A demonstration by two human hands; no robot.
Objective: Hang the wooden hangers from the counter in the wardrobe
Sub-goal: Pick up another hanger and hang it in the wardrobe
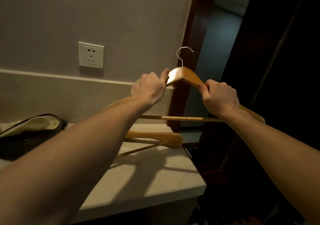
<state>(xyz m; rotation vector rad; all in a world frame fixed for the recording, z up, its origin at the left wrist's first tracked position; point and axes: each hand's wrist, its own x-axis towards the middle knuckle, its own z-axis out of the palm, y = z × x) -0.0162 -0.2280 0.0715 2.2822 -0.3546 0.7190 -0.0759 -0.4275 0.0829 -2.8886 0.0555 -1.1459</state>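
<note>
I hold a wooden hanger (186, 76) upright in the air above the counter's right end, its metal hook pointing up. My left hand (149, 87) grips its left shoulder and my right hand (220, 95) grips its right shoulder. Its lower bar runs below my wrists. A second wooden hanger (162, 138) lies flat on the pale counter (155, 178), partly hidden by my left forearm. The dark wardrobe (284, 68) fills the right side, and its inside is too dark to make out.
A dark bag with a pale lining (29, 131) sits on the counter at the left. A white wall socket (91, 54) is on the wall behind. A dark wooden frame (188, 51) stands between the wall and the wardrobe opening.
</note>
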